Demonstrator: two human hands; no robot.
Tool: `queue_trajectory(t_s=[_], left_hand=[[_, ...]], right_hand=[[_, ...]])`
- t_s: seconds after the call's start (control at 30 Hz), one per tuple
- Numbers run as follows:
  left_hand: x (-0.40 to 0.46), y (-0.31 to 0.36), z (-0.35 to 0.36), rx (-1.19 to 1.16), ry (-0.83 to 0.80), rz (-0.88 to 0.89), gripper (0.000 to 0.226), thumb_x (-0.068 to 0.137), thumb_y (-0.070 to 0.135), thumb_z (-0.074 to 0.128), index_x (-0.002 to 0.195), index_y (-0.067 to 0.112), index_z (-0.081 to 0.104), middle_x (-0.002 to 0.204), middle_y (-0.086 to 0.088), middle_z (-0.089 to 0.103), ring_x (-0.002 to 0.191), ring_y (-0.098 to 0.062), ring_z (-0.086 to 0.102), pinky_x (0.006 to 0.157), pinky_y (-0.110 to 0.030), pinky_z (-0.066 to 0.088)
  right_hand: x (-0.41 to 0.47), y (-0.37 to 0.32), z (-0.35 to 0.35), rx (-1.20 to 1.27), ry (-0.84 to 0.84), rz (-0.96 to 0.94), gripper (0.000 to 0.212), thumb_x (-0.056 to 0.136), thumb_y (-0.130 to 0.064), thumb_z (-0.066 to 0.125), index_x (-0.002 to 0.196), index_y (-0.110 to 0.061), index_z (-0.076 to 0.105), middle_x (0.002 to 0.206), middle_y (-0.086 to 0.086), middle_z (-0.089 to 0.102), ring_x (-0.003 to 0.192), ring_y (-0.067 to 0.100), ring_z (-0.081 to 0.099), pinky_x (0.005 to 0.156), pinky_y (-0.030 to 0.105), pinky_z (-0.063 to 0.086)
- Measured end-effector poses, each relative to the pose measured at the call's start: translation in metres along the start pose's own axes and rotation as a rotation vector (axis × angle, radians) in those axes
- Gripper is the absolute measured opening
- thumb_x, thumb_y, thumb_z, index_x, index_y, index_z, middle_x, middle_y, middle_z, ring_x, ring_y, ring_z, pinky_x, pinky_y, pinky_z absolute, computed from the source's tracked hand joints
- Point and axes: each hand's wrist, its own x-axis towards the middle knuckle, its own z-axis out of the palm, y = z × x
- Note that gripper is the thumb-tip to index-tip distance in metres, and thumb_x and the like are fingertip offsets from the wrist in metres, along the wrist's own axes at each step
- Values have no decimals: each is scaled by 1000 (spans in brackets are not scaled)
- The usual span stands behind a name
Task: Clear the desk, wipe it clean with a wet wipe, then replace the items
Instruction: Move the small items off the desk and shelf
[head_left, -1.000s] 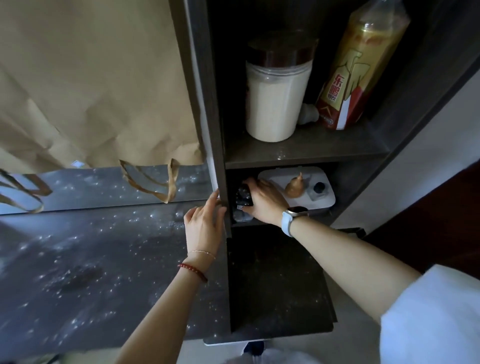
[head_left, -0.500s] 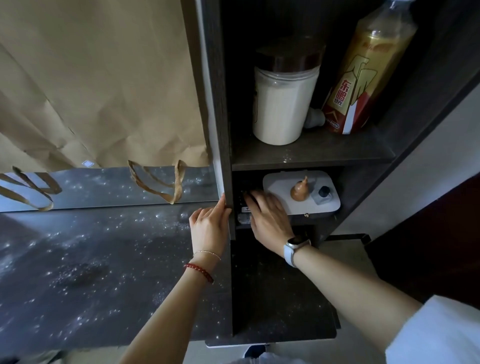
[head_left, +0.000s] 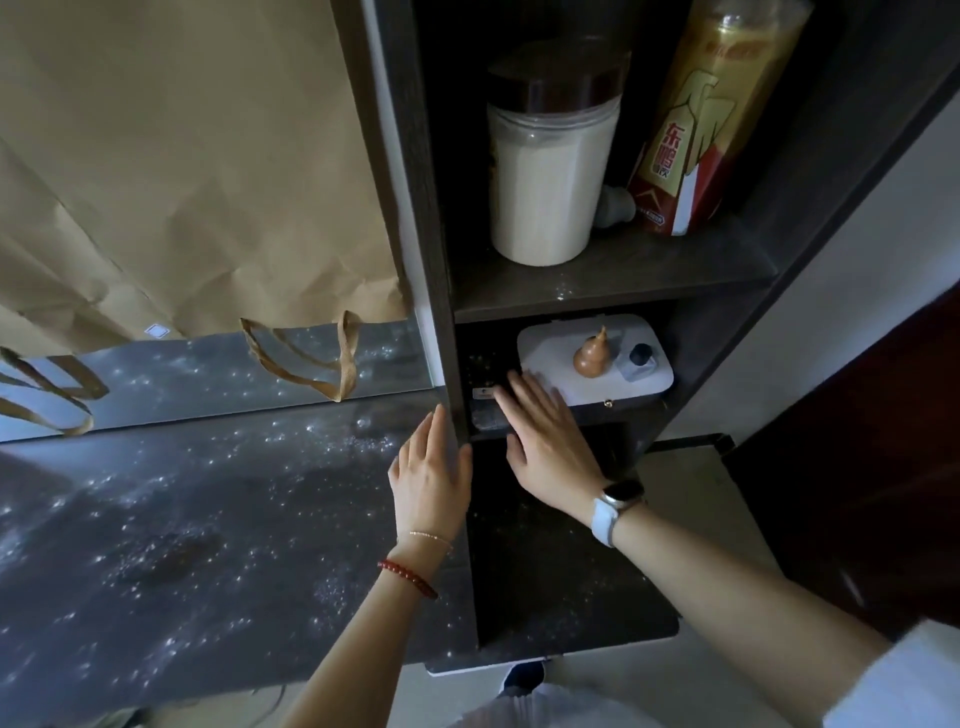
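My right hand (head_left: 545, 441) lies flat with straight fingers at the mouth of the lower shelf compartment, fingertips touching a small dark item (head_left: 485, 387) with a white label. Beside it sits a white box (head_left: 597, 358) carrying a small brown gourd (head_left: 592, 356) and a little dark bottle (head_left: 640, 358). My left hand (head_left: 431, 473) rests with straight fingers against the front edge of the shelf's upright panel (head_left: 415, 208). The dark speckled desk top (head_left: 182, 545) spreads to the left and below both hands.
The upper shelf holds a jar of pale powder with a brown lid (head_left: 550, 156) and a yellow and red drink bottle (head_left: 706, 119). A brown paper bag (head_left: 182, 156) with handles stands at the back left of the desk. A dark door (head_left: 883, 493) is on the right.
My right hand let go of the small dark item it gripped in the shelf and drew back a little, fingers now straight. My left hand stayed on the panel edge.
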Motion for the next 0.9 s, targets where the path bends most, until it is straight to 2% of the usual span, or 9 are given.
queue_trajectory(t_s=[0.13,0.23,0.37,0.53,0.6,0.67,0.77,0.83,0.9], left_hand=[[-51,0,19,97,-264,20,58,89,30,51,141,14,30,145,-11,35,131,-30,33,105,-45,30],[-74,13,42,214,-542,119,56,92,37,40,143,19,24,150,-5,25,137,-25,22,110,-40,21],[-95,57,78,289,-742,402,58,89,45,27,141,19,31,147,-4,31,135,-25,27,109,-40,21],[-165,139,126,346,-932,885,49,94,35,37,140,21,29,146,-2,33,132,-20,31,109,-36,25],[-215,168,138,315,-1017,1055,49,94,33,36,141,19,29,146,-3,32,132,-21,29,108,-35,22],[-276,191,142,281,-1118,1201,49,95,33,37,141,19,29,146,-3,33,133,-20,28,109,-34,21],[-378,215,138,244,-1228,1429,48,94,31,39,140,18,32,144,-3,35,132,-20,30,108,-33,24],[-451,223,130,257,-1273,1569,47,93,31,40,138,18,35,141,-3,39,129,-21,33,104,-33,27],[-524,228,124,273,-1294,1698,46,92,31,41,136,17,37,137,-5,43,124,-23,38,99,-34,32]], right_hand=[[-79,12,14,90,154,225,49,85,-22,34,129,-9,50,136,9,51,131,24,42,110,45,30],[-148,27,29,131,123,534,47,84,-25,34,122,-7,57,126,12,59,123,31,50,99,54,41],[-245,36,33,177,118,977,46,83,-27,34,116,-8,61,113,14,64,110,33,57,97,51,42],[-379,9,19,220,312,1459,40,89,-23,38,120,-10,59,123,9,60,122,25,48,108,41,32],[-432,-15,15,245,438,1620,45,85,-26,35,119,-10,60,121,9,61,119,27,50,105,38,34],[-486,-44,16,256,545,1779,36,89,-20,42,119,-10,59,121,9,61,117,29,51,102,37,35],[-566,-97,24,237,737,1984,33,86,-16,46,114,-8,62,116,12,64,113,31,55,99,39,39],[-618,-135,28,248,803,2113,37,86,-20,43,115,-8,62,116,12,64,113,30,54,98,38,38],[-669,-169,35,236,874,2206,31,87,-13,48,113,-7,63,114,13,65,110,31,57,97,38,40]])
